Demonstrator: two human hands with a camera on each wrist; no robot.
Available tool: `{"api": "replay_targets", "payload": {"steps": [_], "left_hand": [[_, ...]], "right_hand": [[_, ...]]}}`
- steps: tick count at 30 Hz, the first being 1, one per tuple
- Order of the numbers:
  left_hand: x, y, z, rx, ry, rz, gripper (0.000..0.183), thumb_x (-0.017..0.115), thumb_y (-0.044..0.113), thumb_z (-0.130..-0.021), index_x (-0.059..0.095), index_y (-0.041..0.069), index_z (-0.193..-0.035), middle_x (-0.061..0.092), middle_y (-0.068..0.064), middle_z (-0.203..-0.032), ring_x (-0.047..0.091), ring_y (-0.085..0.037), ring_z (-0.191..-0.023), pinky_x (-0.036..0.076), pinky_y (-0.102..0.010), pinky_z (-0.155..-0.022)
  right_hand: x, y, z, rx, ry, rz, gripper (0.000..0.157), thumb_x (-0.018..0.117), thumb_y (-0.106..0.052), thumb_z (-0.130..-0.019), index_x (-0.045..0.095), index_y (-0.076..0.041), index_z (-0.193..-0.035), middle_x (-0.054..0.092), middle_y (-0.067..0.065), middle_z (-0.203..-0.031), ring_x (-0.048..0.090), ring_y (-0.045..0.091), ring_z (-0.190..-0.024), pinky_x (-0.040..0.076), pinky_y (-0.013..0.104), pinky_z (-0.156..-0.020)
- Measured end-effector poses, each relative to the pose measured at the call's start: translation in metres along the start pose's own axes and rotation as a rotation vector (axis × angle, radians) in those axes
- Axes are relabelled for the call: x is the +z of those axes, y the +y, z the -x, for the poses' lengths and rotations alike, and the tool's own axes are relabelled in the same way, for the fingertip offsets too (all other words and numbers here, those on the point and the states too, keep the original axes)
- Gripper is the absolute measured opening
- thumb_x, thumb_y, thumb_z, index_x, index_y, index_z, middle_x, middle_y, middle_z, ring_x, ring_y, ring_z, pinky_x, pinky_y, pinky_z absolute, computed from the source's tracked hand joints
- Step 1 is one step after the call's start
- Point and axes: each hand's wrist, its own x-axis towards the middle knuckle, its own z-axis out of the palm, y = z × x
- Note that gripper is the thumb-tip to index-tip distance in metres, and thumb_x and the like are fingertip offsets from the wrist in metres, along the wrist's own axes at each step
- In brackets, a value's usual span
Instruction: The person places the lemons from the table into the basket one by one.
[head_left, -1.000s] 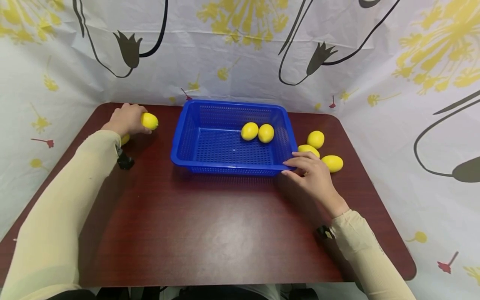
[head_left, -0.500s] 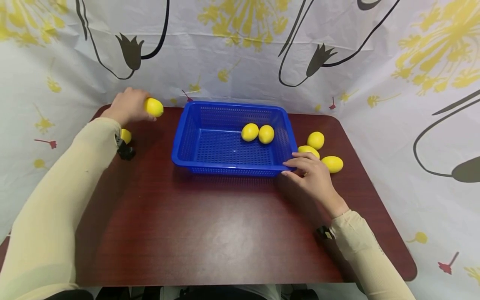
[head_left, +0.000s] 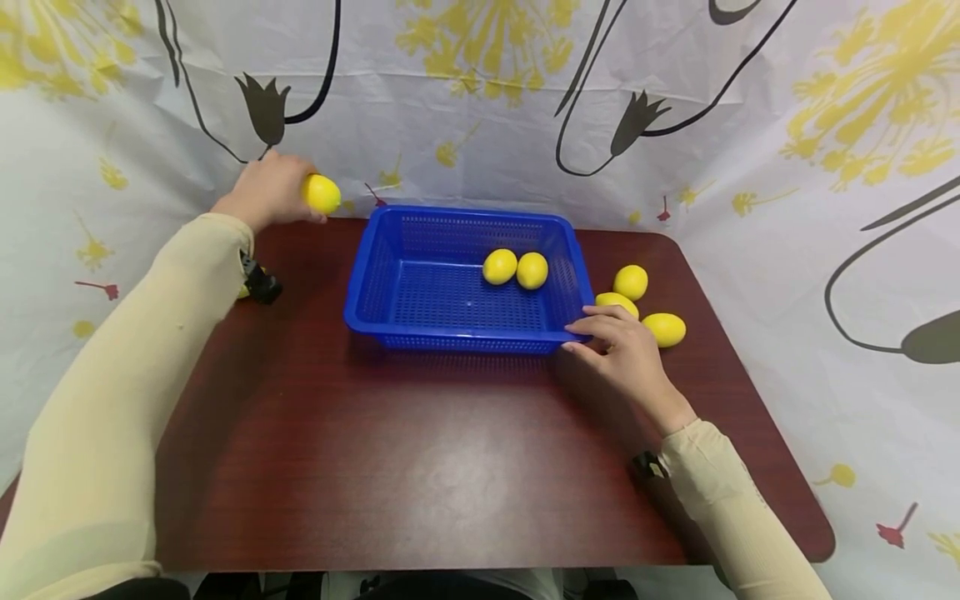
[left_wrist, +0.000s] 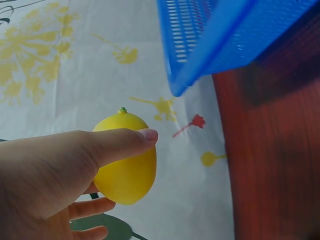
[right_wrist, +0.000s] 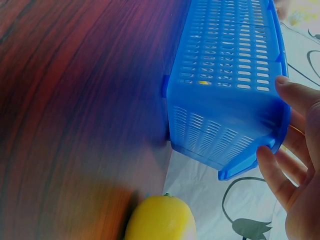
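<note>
My left hand (head_left: pixel 270 192) holds a yellow lemon (head_left: pixel 322 194) in the air, left of the blue plastic basket (head_left: pixel 465 331). In the left wrist view, the thumb lies across the lemon (left_wrist: pixel 129 177), whose green stem end points up. My right hand (head_left: pixel 630 354) grips the near right corner of the basket, thumb and fingertips at the rim; the right wrist view shows them around that corner of the basket (right_wrist: pixel 220 100). Inside the basket, toward its right side, two lemons (head_left: pixel 499 267) sit side by side.
Right of the basket lie three lemons (head_left: pixel 631 282) on the dark red-brown table (head_left: pixel 420 450), one partly behind my right hand. Another lemon (head_left: pixel 243 292) is mostly hidden by my left wrist. A patterned white sheet (head_left: pixel 465 108) hangs behind the table and along its sides.
My left hand has lifted the lemon and carried it up and slightly right. My right hand and the basket have stayed in place.
</note>
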Motion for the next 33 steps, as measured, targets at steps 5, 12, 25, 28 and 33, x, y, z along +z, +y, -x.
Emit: {"api": "replay_targets", "payload": {"steps": [5, 12, 25, 28, 33], "left_hand": [[-0.014, 0.008, -0.006, 0.003, 0.002, -0.002, 0.065, 0.072, 0.040, -0.075, 0.054, 0.002, -0.125, 0.058, -0.023, -0.119, 0.041, -0.041, -0.100, 0.041, -0.056, -0.078], [-0.025, 0.021, -0.008, -0.007, -0.027, 0.019, 0.066, 0.072, 0.040, -0.077, 0.053, 0.002, -0.128, 0.056, -0.022, -0.124, 0.039, -0.042, -0.108, 0.039, -0.058, -0.084], [-0.017, 0.046, -0.015, 0.049, -0.014, -0.016, 0.061, 0.071, 0.038, -0.076, 0.056, 0.003, -0.123, 0.059, -0.021, -0.119, 0.044, -0.041, -0.108, 0.042, -0.056, -0.086], [-0.014, 0.053, -0.018, 0.061, -0.025, -0.016, 0.062, 0.072, 0.039, -0.075, 0.055, 0.003, -0.123, 0.059, -0.020, -0.120, 0.044, -0.040, -0.108, 0.042, -0.056, -0.085], [-0.010, 0.068, -0.024, 0.098, -0.051, -0.033, 0.065, 0.073, 0.037, -0.074, 0.054, 0.004, -0.126, 0.057, -0.020, -0.124, 0.045, -0.040, -0.110, 0.042, -0.058, -0.088]], "right_hand": [[-0.001, 0.000, 0.001, -0.001, -0.003, -0.003, 0.031, 0.081, -0.029, -0.071, 0.074, -0.017, -0.099, 0.075, 0.001, -0.097, 0.060, 0.022, -0.112, 0.053, 0.039, -0.082], [-0.001, 0.000, 0.001, 0.001, -0.006, -0.003, 0.031, 0.081, -0.030, -0.072, 0.074, -0.018, -0.099, 0.075, 0.001, -0.097, 0.060, 0.022, -0.112, 0.052, 0.040, -0.085], [-0.001, 0.001, 0.001, -0.006, -0.003, 0.008, 0.031, 0.081, -0.030, -0.071, 0.074, -0.018, -0.099, 0.075, 0.000, -0.097, 0.060, 0.021, -0.112, 0.052, 0.040, -0.085], [-0.002, 0.001, 0.001, -0.008, 0.001, 0.007, 0.031, 0.081, -0.030, -0.071, 0.074, -0.018, -0.099, 0.075, 0.000, -0.096, 0.061, 0.021, -0.111, 0.053, 0.039, -0.083], [-0.002, 0.000, 0.001, -0.006, 0.005, 0.007, 0.030, 0.081, -0.030, -0.071, 0.075, -0.018, -0.098, 0.075, 0.000, -0.096, 0.061, 0.020, -0.111, 0.053, 0.038, -0.081]]}}
